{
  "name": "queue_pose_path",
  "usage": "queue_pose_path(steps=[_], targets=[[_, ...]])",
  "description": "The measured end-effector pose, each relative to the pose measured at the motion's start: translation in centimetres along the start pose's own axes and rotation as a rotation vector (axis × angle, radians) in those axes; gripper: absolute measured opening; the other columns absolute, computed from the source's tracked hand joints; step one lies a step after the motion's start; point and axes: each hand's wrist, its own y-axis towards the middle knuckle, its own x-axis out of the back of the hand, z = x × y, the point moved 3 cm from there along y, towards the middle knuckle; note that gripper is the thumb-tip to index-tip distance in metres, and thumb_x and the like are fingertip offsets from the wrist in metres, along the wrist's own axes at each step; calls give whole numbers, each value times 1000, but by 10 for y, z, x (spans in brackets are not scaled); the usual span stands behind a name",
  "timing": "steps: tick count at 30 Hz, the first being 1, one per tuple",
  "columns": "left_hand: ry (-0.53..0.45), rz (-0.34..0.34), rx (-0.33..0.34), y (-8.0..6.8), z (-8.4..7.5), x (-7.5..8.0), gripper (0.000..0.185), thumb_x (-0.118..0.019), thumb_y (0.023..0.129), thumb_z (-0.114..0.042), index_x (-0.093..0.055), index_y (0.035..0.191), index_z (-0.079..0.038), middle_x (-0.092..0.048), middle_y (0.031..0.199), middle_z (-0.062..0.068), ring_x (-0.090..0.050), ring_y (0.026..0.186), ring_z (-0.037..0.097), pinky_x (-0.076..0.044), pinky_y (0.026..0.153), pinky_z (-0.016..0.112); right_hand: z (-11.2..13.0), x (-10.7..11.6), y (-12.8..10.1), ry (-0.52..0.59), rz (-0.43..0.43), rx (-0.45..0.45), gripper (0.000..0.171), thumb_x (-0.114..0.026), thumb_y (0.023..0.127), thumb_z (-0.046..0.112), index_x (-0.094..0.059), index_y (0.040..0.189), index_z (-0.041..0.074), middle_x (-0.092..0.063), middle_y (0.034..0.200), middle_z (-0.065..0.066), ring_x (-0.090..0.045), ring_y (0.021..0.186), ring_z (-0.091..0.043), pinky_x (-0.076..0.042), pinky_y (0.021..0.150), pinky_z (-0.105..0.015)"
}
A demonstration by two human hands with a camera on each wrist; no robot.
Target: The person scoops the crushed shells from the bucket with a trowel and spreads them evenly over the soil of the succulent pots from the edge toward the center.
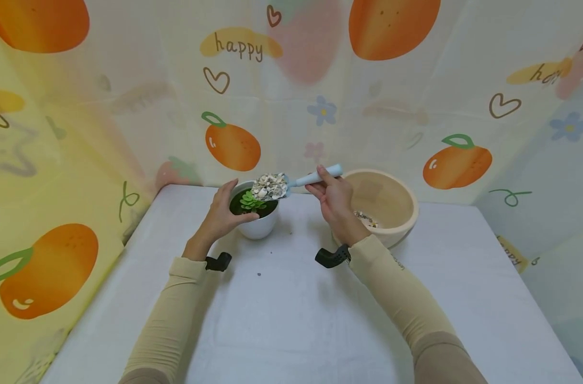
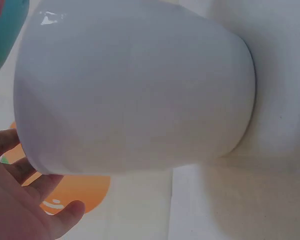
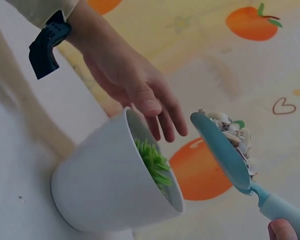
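A white pot (image 1: 258, 226) with a green succulent (image 1: 250, 201) stands on the table. My left hand (image 1: 224, 212) cups its left side. The thumb lies on the rim and the fingers (image 3: 165, 120) are loosely straight past the rim. My right hand (image 1: 332, 196) grips the handle of a light blue scoop (image 1: 320, 175). The scoop's bowl, heaped with pale pebbles (image 1: 269, 186), hangs just above the pot's mouth. In the right wrist view the scoop (image 3: 225, 150) is beside the pot (image 3: 110, 190), level and full. The pot's wall (image 2: 135, 90) fills the left wrist view.
A beige bowl (image 1: 397, 200) with some pebbles (image 1: 365, 217) in its bottom stands just right of my right hand. The table (image 1: 291, 309) is white. Printed sheets with oranges wall it in at the back and on both sides.
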Motion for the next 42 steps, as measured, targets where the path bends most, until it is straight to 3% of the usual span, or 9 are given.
queue_pose_path(steps=[17, 25, 31, 42], targets=[[-16, 16, 72, -4, 15, 2, 112, -83, 73, -43, -15, 156, -12, -17, 160, 19, -19, 146, 40, -23, 113, 66, -17, -11, 0, -19, -1, -1, 9, -62, 95, 11, -59, 89, 6, -70, 73, -6, -72, 67, -14, -59, 74, -33], [-14, 35, 89, -3, 19, 1, 114, -83, 73, -44, -13, 157, -10, -17, 161, 19, -18, 147, 40, -22, 113, 66, -26, -13, 3, -41, -30, -22, 9, -64, 94, 12, -59, 89, 7, -70, 75, -5, -74, 82, -20, -58, 79, -35], [-19, 38, 104, -2, 22, -1, 115, -83, 73, -45, -14, 157, -10, -18, 161, 19, -19, 147, 39, -22, 114, 65, -30, -12, 6, -56, -28, -36, 8, -63, 95, 13, -59, 92, 7, -70, 77, -5, -73, 73, -14, -58, 82, -36], [-43, 64, 111, -1, 30, -5, 114, -82, 75, -46, -11, 157, -10, -18, 162, 16, -19, 148, 36, -21, 116, 63, -38, -16, 11, -79, -31, -23, 8, -65, 94, 12, -59, 92, 6, -69, 76, -5, -72, 73, -14, -57, 84, -39]])
